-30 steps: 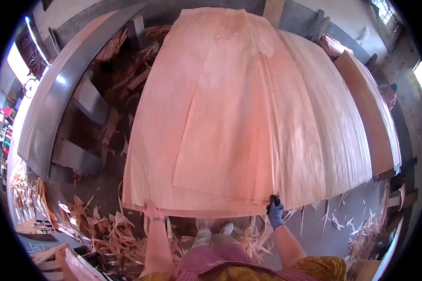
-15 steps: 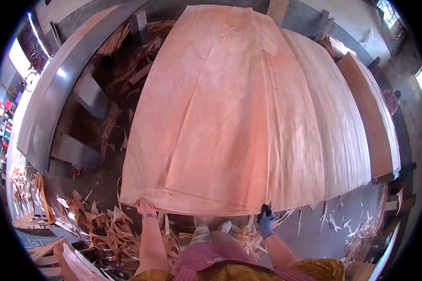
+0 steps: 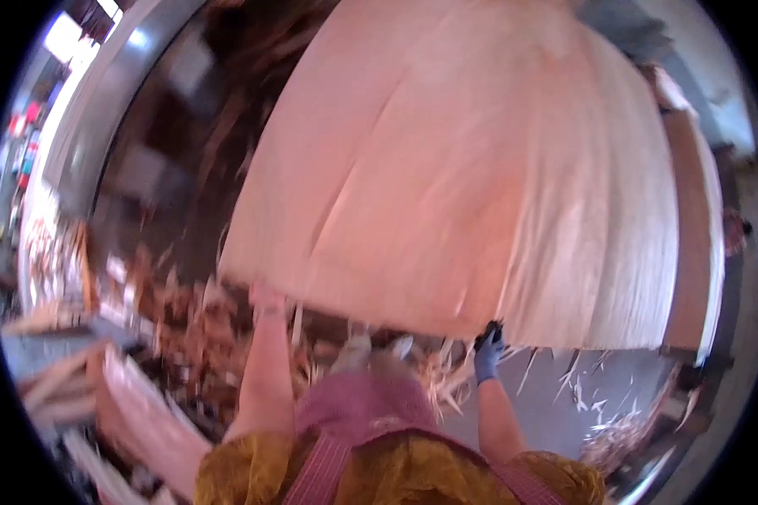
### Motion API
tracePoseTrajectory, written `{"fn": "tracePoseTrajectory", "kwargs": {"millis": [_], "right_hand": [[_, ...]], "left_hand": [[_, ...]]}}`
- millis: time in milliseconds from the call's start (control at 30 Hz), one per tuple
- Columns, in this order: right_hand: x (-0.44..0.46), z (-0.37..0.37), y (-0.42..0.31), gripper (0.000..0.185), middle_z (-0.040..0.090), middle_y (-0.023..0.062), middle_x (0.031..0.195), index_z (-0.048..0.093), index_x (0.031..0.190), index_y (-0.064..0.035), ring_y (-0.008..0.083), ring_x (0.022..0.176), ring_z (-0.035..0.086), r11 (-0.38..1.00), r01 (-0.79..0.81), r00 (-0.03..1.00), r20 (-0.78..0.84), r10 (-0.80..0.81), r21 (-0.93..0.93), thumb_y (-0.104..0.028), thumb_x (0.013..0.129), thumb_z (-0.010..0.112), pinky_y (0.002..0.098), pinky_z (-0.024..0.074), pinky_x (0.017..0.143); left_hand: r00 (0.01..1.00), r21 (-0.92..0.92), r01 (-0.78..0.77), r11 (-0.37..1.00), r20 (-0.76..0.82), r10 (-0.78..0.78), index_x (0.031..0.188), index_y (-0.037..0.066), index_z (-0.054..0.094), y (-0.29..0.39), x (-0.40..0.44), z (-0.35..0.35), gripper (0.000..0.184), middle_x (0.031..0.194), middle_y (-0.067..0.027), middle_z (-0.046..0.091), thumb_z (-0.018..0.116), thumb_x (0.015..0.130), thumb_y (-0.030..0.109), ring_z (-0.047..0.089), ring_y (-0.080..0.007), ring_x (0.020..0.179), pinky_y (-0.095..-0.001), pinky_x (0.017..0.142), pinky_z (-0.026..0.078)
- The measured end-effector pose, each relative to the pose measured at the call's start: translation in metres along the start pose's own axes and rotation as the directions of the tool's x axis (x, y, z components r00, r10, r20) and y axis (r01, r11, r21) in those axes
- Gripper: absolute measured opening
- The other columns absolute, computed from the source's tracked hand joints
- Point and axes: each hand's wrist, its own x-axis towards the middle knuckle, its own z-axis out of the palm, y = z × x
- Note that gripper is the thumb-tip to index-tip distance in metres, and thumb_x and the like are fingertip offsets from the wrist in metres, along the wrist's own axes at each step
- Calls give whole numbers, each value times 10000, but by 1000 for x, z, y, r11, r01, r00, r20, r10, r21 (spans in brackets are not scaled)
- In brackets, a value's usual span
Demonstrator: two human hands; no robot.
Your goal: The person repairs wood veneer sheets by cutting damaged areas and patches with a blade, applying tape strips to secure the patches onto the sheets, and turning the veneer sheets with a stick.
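Observation:
A broad stack of thin, pinkish-tan wood veneer sheets [image 3: 413, 202] spreads out in front of me, with long overlapping seams running away from me. My bare left hand [image 3: 267, 298], smeared by motion, is closed on the near left edge of the veneer. Farther right along that edge, my right hand [image 3: 488, 347], in a blue-grey glove with dark fingertips, grips the veneer near a seam. The undersides of both grips are hidden.
A stack of browner sheets [image 3: 695, 227] lies at the right. On the left runs a long grey metal beam [image 3: 101, 126]. Veneer scraps [image 3: 202, 328] litter the floor near my feet, and more shavings [image 3: 611, 438] lie at the lower right. Wood pieces [image 3: 135, 404] stand at lower left.
My view has tilted and shifted. Both hands, still at the near edge, appear higher in the picture with the veneer. The top sheet's near corner no longer shows as a separate overlapping edge.

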Motion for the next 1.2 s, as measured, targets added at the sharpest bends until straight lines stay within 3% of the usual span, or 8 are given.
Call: {"fn": "tracePoseTrajectory", "kwargs": {"millis": [200,367,533,733,800,900,1000,1200], "right_hand": [[3,-3,15,435,591,-10,889,454,1417,-113,79,589,475,990,-15,997,67,24,-139,-184,996,543,230,380,467],[-2,-1,34,458,557,-22,811,469,1409,-120,84,548,431,978,19,997,83,-1,-207,-224,980,590,239,350,443],[-3,3,51,461,525,-25,786,460,1421,-133,78,549,404,981,64,997,55,-54,-185,-203,984,587,230,354,469],[-20,6,32,512,611,17,868,400,1463,-119,87,606,507,960,25,998,57,-9,-280,-261,999,561,232,413,488],[-14,-2,38,570,612,63,1138,315,1511,-128,129,764,586,919,20,993,117,29,-394,-198,999,556,248,489,598],[-20,5,27,555,626,37,1063,324,1509,-140,99,731,564,938,-81,984,125,130,-337,-182,1002,546,230,456,552],[-25,12,23,538,626,14,984,340,1503,-153,84,714,557,955,-79,991,83,107,-286,-171,1003,539,222,434,535],[-32,21,21,506,593,11,891,390,1473,-144,88,673,539,955,-20,998,45,35,-295,-207,998,554,233,432,534]], "left_hand": [[973,-27,-75,997,-221,67,965,61,528,8,-9,-13,226,855,-37,586,711,875,158,564,-150,709,-325,612,494],[970,109,-12,994,-238,38,1010,25,544,13,6,-20,239,875,-57,609,710,874,132,602,-182,726,-352,636,524],[978,-41,28,999,-204,-35,1013,0,560,15,16,-22,190,873,-69,610,669,884,89,614,-201,730,-345,658,542],[986,-19,89,996,-139,-91,1016,-9,575,20,27,-36,164,916,-95,621,643,878,49,624,-230,771,-379,652,541],[983,54,131,990,-139,-123,1017,-1,578,27,27,-35,180,934,-98,623,657,864,51,625,-236,784,-390,646,535],[984,166,97,981,-164,-70,1031,1,578,22,42,-41,210,969,-109,629,667,851,62,630,-242,811,-390,652,540],[976,187,131,974,-198,-93,982,64,587,30,32,-32,135,866,-64,607,649,863,68,607,-188,765,-328,605,526],[970,203,175,963,-202,-134,1053,66,586,31,32,-28,170,960,-64,623,599,913,161,606,-187,794,-295,611,525]]}}
